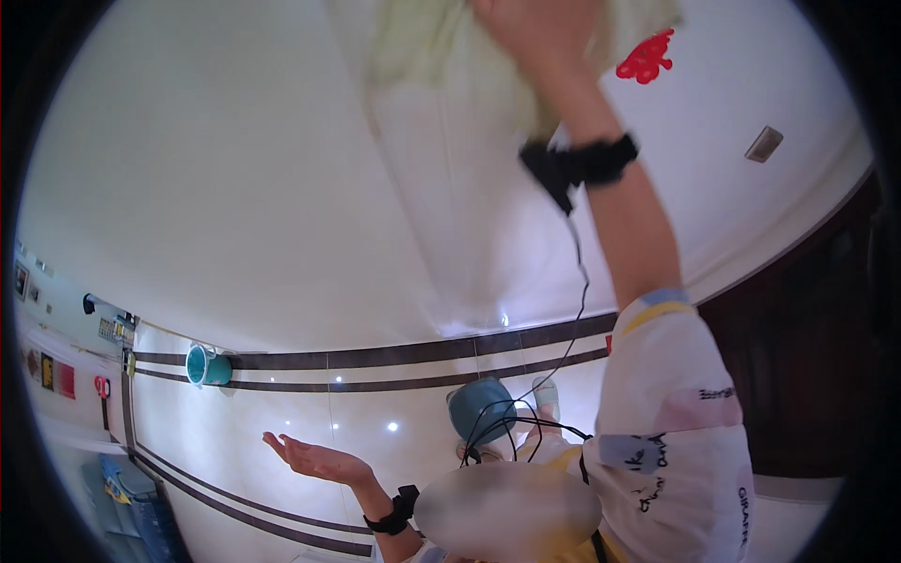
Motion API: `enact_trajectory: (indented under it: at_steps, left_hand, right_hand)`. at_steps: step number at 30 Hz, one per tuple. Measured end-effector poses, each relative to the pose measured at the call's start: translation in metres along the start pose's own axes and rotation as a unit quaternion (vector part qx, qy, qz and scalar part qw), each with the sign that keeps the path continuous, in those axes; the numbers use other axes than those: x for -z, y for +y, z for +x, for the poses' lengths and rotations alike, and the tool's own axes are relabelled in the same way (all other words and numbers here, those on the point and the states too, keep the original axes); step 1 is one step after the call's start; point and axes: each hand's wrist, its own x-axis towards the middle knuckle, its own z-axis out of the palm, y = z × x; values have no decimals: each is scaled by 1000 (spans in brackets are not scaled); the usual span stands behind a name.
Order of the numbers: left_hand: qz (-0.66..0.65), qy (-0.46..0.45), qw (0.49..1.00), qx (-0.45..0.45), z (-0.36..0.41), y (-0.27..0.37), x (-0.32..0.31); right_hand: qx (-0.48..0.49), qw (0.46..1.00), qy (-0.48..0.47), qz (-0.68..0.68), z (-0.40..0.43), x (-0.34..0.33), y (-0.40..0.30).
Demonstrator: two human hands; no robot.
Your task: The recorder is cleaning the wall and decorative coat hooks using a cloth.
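My right hand (542, 28) is raised at the top of the view, pressed on a pale green cloth (415, 42) that lies against the white wall (281, 176). Blur and the picture's edge hide its fingers, so its grip is unclear. Low at the centre left, my left hand (320, 461) is held out over the floor with its fingers apart and nothing in it. Each wrist wears a black strap with a device, and a thin black cable (583, 281) runs down from the right one. A red cut-out decoration (645, 58) is on the wall beside the cloth.
A blue-grey bucket (482, 408) stands by my feet, and a teal bucket (209, 366) stands farther left along the wall. A wall switch (764, 144) and a dark wooden door (781, 338) are at the right. A blue-grey sofa (130, 500) is at the lower left.
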Motion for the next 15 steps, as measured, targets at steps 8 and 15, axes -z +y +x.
enact_trajectory:
  at_steps: [8,15]
  left_hand:
    - [-30,-105,993,-51,-12,27,-32]
    - [46,-141,989,-21,-23,69,-36]
  right_hand:
    - [40,962,-268,-11,-384,2,29]
    - [-32,971,-227,73,-252,24,26]
